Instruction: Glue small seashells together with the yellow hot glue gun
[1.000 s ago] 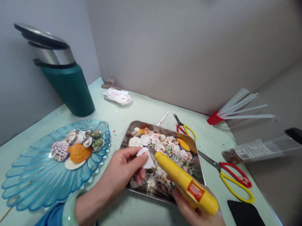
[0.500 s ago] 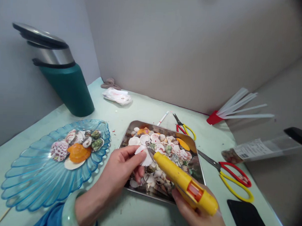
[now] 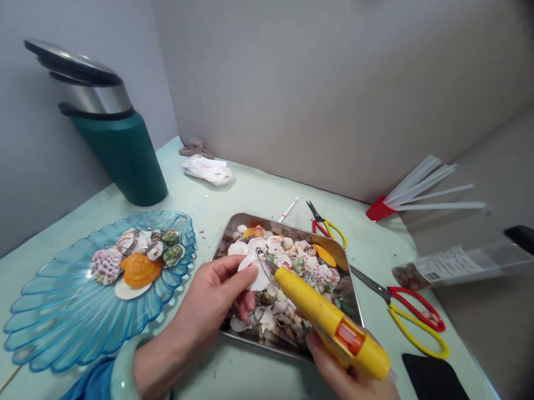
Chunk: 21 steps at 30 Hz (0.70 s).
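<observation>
The left hand (image 3: 219,286) has thumb and fingers pinched on a white shell (image 3: 260,277), held above the shell-filled metal tray (image 3: 350,286) on the table (image 3: 246,376). The right hand (image 3: 352,380) is wrapped around a yellow glue gun (image 3: 313,305) — its nozzle points at the shell's upper edge, though whether they touch I cannot tell — with a blue dish (image 3: 67,315) lying left of the tray.

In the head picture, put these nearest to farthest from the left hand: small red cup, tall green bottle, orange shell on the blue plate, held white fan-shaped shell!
1. White fan-shaped shell: in the left hand.
2. Orange shell: left, on the clear blue plate.
3. Tall green bottle: back left.
4. Small red cup: back right.
</observation>
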Tool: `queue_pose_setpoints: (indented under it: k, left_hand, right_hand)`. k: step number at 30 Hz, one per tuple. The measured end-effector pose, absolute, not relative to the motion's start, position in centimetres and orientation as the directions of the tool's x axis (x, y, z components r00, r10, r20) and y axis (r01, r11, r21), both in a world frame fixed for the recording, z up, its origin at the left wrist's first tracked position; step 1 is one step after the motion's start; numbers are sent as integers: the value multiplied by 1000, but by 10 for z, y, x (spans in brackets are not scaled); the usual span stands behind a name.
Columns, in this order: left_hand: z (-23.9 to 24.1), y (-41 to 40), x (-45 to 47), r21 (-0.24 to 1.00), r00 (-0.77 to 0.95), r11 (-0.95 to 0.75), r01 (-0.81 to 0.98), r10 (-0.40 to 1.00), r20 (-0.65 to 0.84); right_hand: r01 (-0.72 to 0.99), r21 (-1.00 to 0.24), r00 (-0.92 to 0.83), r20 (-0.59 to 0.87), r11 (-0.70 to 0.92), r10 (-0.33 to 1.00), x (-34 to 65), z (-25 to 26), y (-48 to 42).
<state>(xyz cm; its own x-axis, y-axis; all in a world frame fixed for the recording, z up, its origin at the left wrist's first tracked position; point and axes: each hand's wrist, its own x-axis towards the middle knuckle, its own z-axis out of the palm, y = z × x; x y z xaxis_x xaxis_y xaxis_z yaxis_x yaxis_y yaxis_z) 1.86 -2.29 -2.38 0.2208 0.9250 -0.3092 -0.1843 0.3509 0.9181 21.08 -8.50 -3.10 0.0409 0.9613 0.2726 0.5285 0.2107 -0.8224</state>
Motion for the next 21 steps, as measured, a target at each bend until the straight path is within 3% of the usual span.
queue_pose_setpoints:
  k: [12,21]
  left_hand:
    - [-23,-24,18,918,215,349,-189,927,-309]
    - [-25,-25,19,884,201,361,-297,929,-312]
  right_hand:
    - [519,-840,62,224,160,973,210,-29,-85]
    - [541,-825,96,256,165,962,209,-30,-85]
